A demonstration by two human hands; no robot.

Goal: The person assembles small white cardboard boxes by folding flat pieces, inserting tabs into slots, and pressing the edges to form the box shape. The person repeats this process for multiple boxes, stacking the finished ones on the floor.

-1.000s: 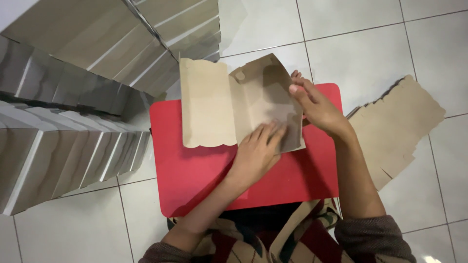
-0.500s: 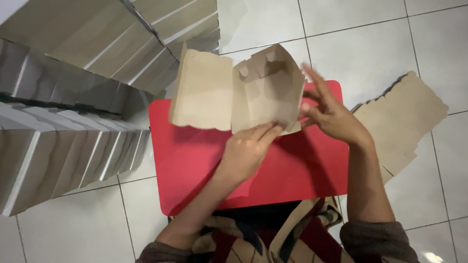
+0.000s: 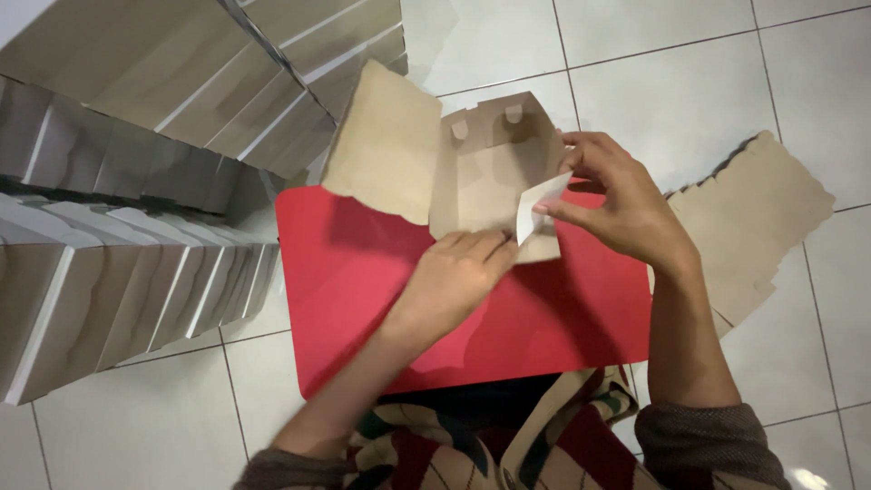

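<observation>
A white-faced side flap (image 3: 542, 207) is pinched between the thumb and fingertips of the right hand (image 3: 610, 201) and is turned inward, toward the nine o'clock side. The fingers of the left hand (image 3: 458, 272) are curled down and pressed on the near edge of the brown cardboard box (image 3: 490, 168); whether anything is gripped beneath them cannot be told. The box is held partly folded above the far edge of the red board (image 3: 381, 290), its lid panel (image 3: 386, 145) spread out at ten o'clock and two small tabs raised at its twelve o'clock wall.

Compared with half a second ago, the box is seen lifted and tipped less, and the right flap, then flat against the wall, is now pulled free and shown with its pale face outward. By this the side wall is judged to be in the course of being formed, with the folding not yet finished.

At three o'clock a stack of flat cardboard blanks (image 3: 753, 218) is laid on the tiled floor (image 3: 708, 82). From nine to eleven o'clock, rows of finished boxes (image 3: 127, 281) are stacked side by side.
</observation>
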